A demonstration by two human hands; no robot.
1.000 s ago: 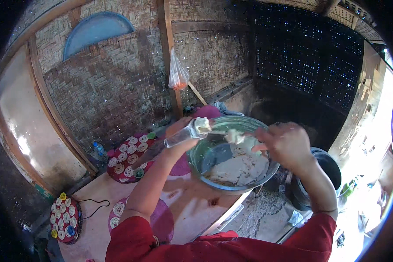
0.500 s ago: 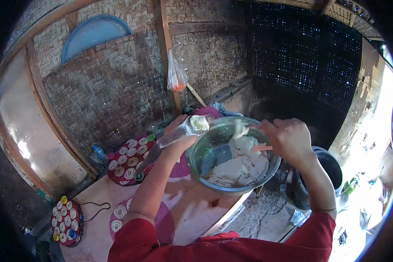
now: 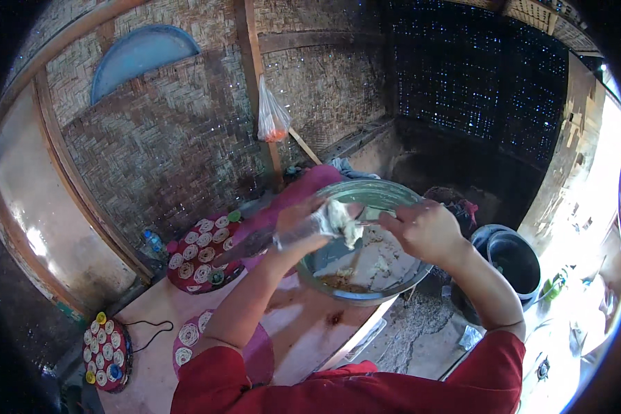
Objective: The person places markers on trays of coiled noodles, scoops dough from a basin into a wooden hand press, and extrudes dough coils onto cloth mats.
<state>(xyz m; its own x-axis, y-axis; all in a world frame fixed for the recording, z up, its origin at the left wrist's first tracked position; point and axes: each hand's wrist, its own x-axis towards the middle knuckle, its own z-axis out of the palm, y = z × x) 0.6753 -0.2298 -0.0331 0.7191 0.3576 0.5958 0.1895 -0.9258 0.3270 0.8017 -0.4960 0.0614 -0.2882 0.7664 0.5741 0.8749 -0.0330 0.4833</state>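
My left hand (image 3: 299, 219) is wrapped round a clear plastic piping bag (image 3: 298, 238), its narrow end slanting down to the left. White dough (image 3: 339, 222) bulges at the bag's wide mouth. Level with that mouth, my right hand (image 3: 421, 229) grips a thin scoop (image 3: 370, 222); its working end is smeared with dough and blurred, touching or very near the bag's opening. Below both hands a large round basin (image 3: 355, 297) holds a pale, wet dough mass (image 3: 386, 259) on its floor.
Round red mats with white coils, one (image 3: 199, 254) beyond my left arm and one (image 3: 107, 350) at far left, lie on the wooden table (image 3: 293, 338). A purple mat (image 3: 259, 355) is beside my left elbow. Dark buckets (image 3: 514, 259) stand at right. A plastic bag (image 3: 272, 117) hangs on the post.
My right hand has moved left and down from above the basin's right side, bringing the scoop to the bag's mouth. The bag has shifted slightly right and lower.
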